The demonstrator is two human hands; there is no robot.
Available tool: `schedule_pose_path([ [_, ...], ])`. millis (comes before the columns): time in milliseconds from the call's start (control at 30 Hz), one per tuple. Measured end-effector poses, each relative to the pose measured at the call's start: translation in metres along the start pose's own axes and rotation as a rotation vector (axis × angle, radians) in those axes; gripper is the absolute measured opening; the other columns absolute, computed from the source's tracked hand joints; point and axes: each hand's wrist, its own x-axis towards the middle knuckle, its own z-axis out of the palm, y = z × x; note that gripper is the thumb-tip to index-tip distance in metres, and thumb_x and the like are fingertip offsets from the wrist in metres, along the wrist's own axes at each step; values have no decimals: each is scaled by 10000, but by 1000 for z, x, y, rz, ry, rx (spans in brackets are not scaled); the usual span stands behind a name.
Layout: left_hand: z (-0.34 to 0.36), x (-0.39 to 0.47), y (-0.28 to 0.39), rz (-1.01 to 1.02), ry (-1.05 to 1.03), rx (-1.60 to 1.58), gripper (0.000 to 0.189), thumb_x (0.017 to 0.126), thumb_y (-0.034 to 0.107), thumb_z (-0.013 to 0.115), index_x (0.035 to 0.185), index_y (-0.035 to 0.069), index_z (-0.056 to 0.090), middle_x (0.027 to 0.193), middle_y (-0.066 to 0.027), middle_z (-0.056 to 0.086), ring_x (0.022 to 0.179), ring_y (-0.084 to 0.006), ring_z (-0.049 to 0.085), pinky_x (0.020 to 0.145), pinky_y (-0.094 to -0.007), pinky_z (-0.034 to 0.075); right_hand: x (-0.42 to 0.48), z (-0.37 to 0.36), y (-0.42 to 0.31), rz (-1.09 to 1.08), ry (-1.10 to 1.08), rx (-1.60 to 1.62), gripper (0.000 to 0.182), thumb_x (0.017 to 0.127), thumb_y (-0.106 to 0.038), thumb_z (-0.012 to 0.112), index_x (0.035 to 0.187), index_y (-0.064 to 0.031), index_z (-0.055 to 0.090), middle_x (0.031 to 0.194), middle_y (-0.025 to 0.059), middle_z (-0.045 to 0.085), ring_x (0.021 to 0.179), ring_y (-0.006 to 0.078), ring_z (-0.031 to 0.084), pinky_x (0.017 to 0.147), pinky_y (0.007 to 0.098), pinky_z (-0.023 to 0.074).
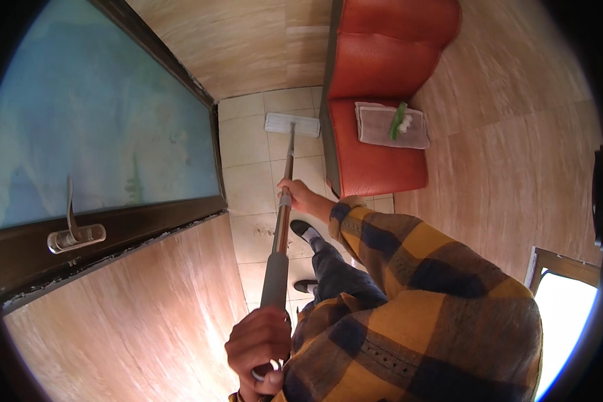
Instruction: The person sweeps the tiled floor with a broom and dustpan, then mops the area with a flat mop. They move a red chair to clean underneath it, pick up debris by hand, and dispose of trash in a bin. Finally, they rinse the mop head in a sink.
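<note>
A flat mop lies across the middle of the view, its white rectangular pad (292,124) down on the beige tile floor (246,186). My right hand (301,196) is wrapped around the metal pole (282,228) near its grey collar. Nearer to me, my left hand (259,341) grips the top end of the grey handle sleeve (275,279), where a pale ring shows by the thumb. The pad's right end comes close to the base of a red padded bench (377,173). Both arms wear a yellow, brown and navy checked shirt (432,251).
On the bench seat lies a folded pale cloth (374,125) with a green-and-white item (398,121) on it. A blue frosted-glass door (105,115) with a lever handle (75,236) stands left. My shoes (301,228) are beside dark floor marks (265,231). Wood-look walls (502,151) surround.
</note>
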Motion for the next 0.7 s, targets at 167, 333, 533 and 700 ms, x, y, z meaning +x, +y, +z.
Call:
schedule_pose_path([
  [167, -23, -27, 34, 162, 29, -25, 423, 826, 314, 473, 529, 18, 414, 444, -94, 440, 377, -222, 434, 431, -379, 405, -32, 25, 70, 101, -102, 92, 154, 689, -107, 573, 632, -92, 431, 547, 34, 444, 525, 179, 510, 463, 323, 427],
  [333, -53, -72, 78, 117, 9, -66, 338, 808, 284, 478, 598, 23, 438, 448, -80, 461, 359, -199, 433, 399, -355, 393, -99, 52, 128, 250, -153, 85, 151, 741, -185, 528, 650, -98, 444, 531, 45, 464, 428, 183, 478, 351, 309, 358],
  [533, -65, -107, 118, 104, 112, -35, 345, 802, 360, 483, 662, 45, 470, 511, -77, 511, 392, -180, 468, 408, -326, 392, -132, 72, 153, 429, -113, 19, 210, 721, -138, 514, 554, -50, 421, 434, 108, 431, 316, 216, 408, 316, 316, 313],
  [700, -49, -105, 129, 241, 375, -30, 365, 823, 406, 446, 670, 79, 502, 506, -40, 496, 417, -160, 461, 421, -298, 388, -132, 90, 107, 293, -107, -109, 205, 735, -123, 534, 565, -50, 445, 467, 73, 433, 361, 185, 421, 321, 285, 308],
])
